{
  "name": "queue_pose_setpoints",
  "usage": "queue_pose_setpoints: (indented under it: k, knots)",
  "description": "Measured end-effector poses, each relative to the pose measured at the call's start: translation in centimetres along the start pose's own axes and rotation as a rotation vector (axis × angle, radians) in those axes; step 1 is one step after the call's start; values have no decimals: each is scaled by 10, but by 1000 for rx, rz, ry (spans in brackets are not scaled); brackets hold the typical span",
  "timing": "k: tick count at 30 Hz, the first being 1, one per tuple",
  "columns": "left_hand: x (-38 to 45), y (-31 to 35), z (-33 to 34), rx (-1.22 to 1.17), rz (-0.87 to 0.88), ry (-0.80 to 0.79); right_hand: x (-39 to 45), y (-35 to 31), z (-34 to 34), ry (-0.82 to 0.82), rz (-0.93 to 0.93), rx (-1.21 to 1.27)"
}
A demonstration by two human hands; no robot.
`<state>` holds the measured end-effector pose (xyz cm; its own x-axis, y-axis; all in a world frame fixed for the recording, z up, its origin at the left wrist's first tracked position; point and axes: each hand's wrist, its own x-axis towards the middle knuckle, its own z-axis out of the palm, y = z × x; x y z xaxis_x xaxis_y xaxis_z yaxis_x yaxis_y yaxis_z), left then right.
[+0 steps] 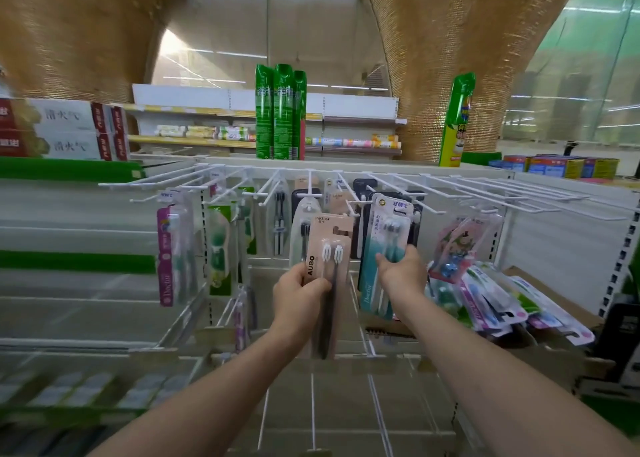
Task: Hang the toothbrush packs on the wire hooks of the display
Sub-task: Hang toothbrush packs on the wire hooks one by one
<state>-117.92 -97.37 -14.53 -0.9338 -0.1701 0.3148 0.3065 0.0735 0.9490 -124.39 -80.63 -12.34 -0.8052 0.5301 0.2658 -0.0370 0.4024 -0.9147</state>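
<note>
A beige toothbrush pack is held upright in front of the display, its long axis vertical, brush heads up and handles running down, the printed face turned toward the camera. It is gripped by the left hand at its left edge near the middle, thumb curled over the front and fingers wrapped behind. Its notched top is level with a white wire hook, though whether the hook is threaded through cannot be told. Just to the right, a teal toothbrush pack is also seen upright, heads up, its top touching a hook. It is pinched by the right hand at its lower part, thumb on the front, fingers bent round the right edge. Further packs are hung along the row of hooks: a pink pack and a green pack to the left, dark ones behind. To the right, a loose heap of packs is piled in a cardboard box. On the shelf above, tall green cans are stood upright.
</note>
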Motion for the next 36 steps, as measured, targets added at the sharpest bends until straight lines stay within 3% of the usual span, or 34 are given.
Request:
queue_pose_setpoints:
  k: [5,9,12,14,17,19,25,36]
  knots:
    - [0,-3,-19,2,-13,9,-11,1,5,125,50,39]
    - [4,-3,-38,-47,-11,91,-23,-3,8,386,-27,-42]
    - [8,-7,-53,-41,-22,108,-35,-8,17,424,-136,1]
    - [10,-11,-62,-28,-29,118,-44,-11,26,309,-226,27]
    - [10,-14,-71,-16,-41,112,-54,-21,44,-105,-250,7]
    - [12,-12,-76,-20,-44,115,-58,-31,58,-230,-240,-63]
    - [19,-4,-93,-64,-19,123,-59,-49,86,-226,-64,-83]
    - [19,-4,-107,-19,-40,121,-107,-45,76,-207,-166,271]
